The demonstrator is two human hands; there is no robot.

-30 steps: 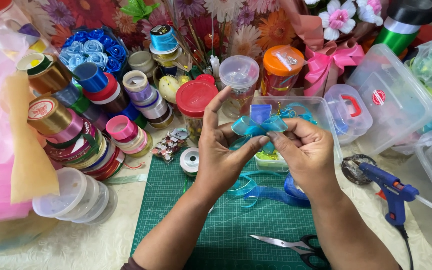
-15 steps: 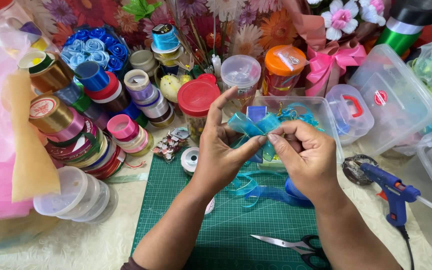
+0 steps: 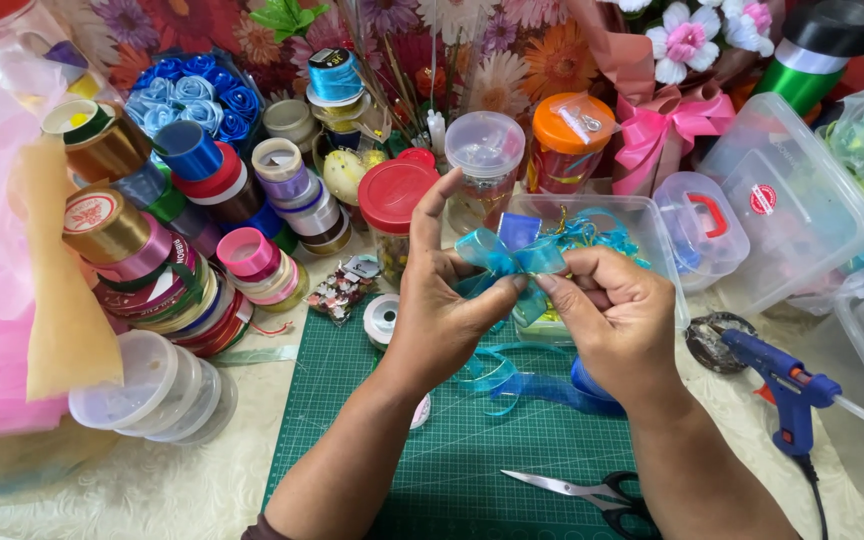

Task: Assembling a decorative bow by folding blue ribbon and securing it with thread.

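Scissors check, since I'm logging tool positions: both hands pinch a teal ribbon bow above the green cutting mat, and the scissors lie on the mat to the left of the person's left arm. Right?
Not quite. In the head view the scissors lie on the green cutting mat between the forearms, near the right arm, not left of the left arm. The left hand and right hand do pinch the teal ribbon bow.

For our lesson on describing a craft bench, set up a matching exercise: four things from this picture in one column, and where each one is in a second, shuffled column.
Things
1. blue ribbon bow
2. scissors
3. glue gun
4. stacked ribbon spools

Places
A. on the tablecloth, right of the green cutting mat
B. pinched between the left hand and the right hand
C. piled left of the mat
D. lying on the mat's near edge

Pairs: 1-B, 2-D, 3-A, 4-C
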